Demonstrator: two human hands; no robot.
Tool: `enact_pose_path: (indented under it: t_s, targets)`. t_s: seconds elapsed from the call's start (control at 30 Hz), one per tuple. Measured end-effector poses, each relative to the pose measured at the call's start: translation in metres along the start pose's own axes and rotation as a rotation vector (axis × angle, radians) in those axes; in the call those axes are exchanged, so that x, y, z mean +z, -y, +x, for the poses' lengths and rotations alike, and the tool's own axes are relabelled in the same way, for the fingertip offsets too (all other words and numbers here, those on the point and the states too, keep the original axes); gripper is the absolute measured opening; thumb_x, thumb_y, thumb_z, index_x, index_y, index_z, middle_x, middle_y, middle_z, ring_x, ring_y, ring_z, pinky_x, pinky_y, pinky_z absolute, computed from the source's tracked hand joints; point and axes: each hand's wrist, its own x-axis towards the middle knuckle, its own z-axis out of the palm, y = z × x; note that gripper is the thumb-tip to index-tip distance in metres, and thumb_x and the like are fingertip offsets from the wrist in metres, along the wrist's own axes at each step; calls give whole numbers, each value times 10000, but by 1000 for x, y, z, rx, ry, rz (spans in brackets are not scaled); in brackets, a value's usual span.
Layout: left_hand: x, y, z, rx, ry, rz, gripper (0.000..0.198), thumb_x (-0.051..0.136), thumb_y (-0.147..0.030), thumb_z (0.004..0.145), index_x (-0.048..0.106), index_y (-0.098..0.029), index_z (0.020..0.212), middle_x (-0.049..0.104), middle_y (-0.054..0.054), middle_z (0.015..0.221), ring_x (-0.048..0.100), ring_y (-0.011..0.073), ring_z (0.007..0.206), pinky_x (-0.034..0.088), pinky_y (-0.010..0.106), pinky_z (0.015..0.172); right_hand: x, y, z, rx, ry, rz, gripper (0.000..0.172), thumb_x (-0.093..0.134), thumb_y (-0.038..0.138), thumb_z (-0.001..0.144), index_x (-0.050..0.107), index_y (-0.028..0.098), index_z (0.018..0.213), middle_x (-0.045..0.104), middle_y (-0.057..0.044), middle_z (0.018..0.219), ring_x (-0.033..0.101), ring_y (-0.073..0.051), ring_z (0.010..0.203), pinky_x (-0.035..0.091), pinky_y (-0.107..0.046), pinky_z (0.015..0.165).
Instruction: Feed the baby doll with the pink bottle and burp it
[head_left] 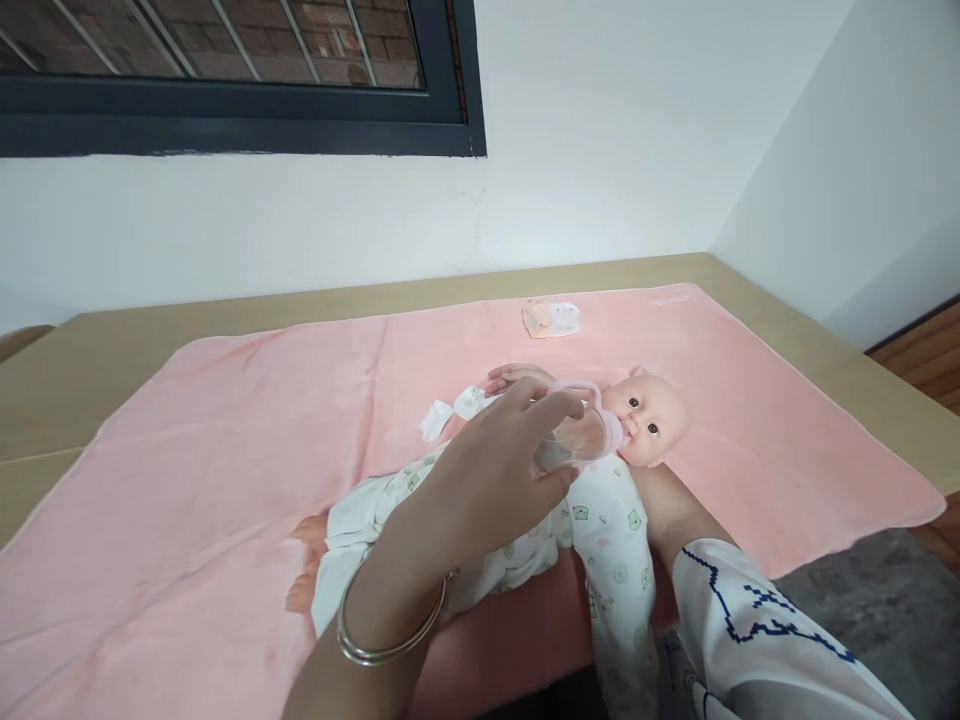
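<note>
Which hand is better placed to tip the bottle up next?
Likely the left hand: it grips the bottle, while the right hand lies beyond the doll, its arm tucked behind it.

I can read no word, brand or number anywhere in front of me. The pink mat [247,470] carries a short line of pale lettering near its far right corner, too small and faint for me to make out. The print on the packet [551,318] lying on it is blurred too. My right sleeve [757,610] bears dark blue line-work, and the suit [611,510] on the doll [666,402] little green figures; I make out letters in neither.
</note>
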Motion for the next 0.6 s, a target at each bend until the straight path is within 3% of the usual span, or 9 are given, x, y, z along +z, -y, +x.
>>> enact_pose_path:
  t_s: [0.1, 0.17, 0.27, 0.37, 0.47, 0.53, 0.6]
  targets:
    - [0, 0, 1, 7, -9, 1, 361, 628, -140, 853, 562, -289, 1176, 570, 32, 1192, 601, 242, 1066, 524, 435, 857, 1, 0, -4, 12, 24, -26, 449, 485, 560, 737, 640, 153, 850, 606, -65, 985, 593, -213, 949, 583, -316, 527]
    - [0, 0, 1, 8, -10, 3, 359, 631, -137, 851, 565, -284, 1172, 570, 32, 1187, 597, 241, 1070, 521, 428, 852, 3, 0, -7, 4, -2, 32, 451, 490, 537, 765, 658, 130, 861, 615, -79, 1012, 602, -240, 1077, 619, -332, 629]
    - [0, 0, 1, 12, -15, 3, 350, 630, -133, 851, 568, -274, 1165, 571, 35, 1187, 591, 243, 1087, 518, 428, 865, 9, 2, -14, 46, -82, 212, 443, 538, 461, 800, 702, 97, 993, 640, -95, 1121, 578, -280, 1248, 601, -432, 852]
    - [0, 0, 1, 19, -20, 7, 354, 628, -129, 849, 570, -272, 1167, 575, 32, 1177, 590, 236, 1066, 517, 415, 844, 14, 4, -17, 175, -154, 488, 527, 698, 350, 709, 696, 103, 1175, 644, -81, 1261, 523, -278, 1360, 488, -520, 1023]
    - [0, 0, 1, 19, -19, 12, 360, 627, -126, 847, 571, -273, 1171, 579, 32, 1168, 590, 235, 1063, 513, 413, 839, 10, 3, -12, 278, -201, 752, 523, 764, 280, 618, 728, 129, 1117, 682, -46, 1185, 563, -247, 1304, 442, -488, 1090]
    - [0, 0, 1, 16, -14, 10, 348, 626, -132, 849, 573, -273, 1163, 581, 35, 1172, 591, 239, 1072, 514, 412, 837, 0, 2, -3, 192, -118, 556, 436, 733, 392, 623, 737, 135, 976, 680, -49, 1082, 600, -258, 1209, 545, -471, 997]
    - [0, 0, 1, 8, -11, 7, 340, 625, -140, 851, 575, -275, 1159, 580, 38, 1181, 594, 240, 1068, 515, 412, 833, -12, 1, 8, 41, 89, 117, 478, 654, 547, 602, 700, 147, 859, 649, -65, 1039, 596, -279, 1158, 631, -438, 816]
